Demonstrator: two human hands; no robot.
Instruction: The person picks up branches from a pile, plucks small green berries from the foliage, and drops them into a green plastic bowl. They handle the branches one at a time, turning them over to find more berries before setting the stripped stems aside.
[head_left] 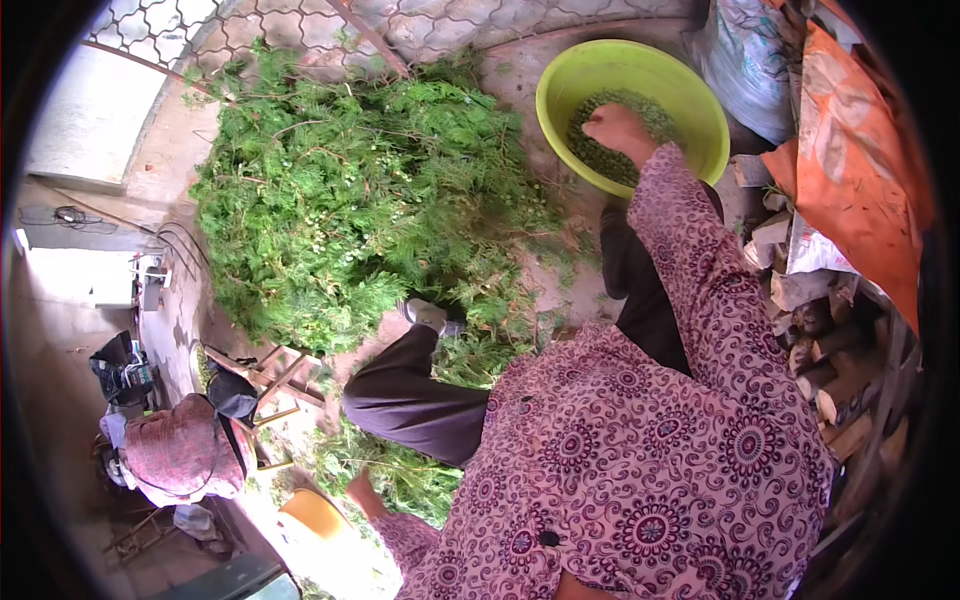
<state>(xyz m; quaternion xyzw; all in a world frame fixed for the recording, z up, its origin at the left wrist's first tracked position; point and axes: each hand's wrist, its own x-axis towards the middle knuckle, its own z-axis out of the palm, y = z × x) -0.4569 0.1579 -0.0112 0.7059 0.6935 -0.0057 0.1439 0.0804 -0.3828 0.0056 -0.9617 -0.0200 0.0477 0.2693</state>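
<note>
My right hand [620,132] is inside a lime-green plastic basin [555,72], over a layer of small round green berries [652,118]. Its fingers are curled closed, and what they hold, if anything, is hidden. At the lower left, beyond my patterned sleeve, my left hand [368,494] is next to green sprigs on the ground. Its fingers are too small and bright to read. A large heap of feathery green conifer branches [330,200], dotted with pale berries, covers the ground left of the basin. More cut branches [400,460] lie by my leg.
Stacked firewood [820,375], an orange tarp [860,180] and a pale sack [745,70] line the right side. A wire fence [450,25] runs behind. At left are a wooden stool [285,375], a yellow object [315,512] and a person in reddish clothing [185,450].
</note>
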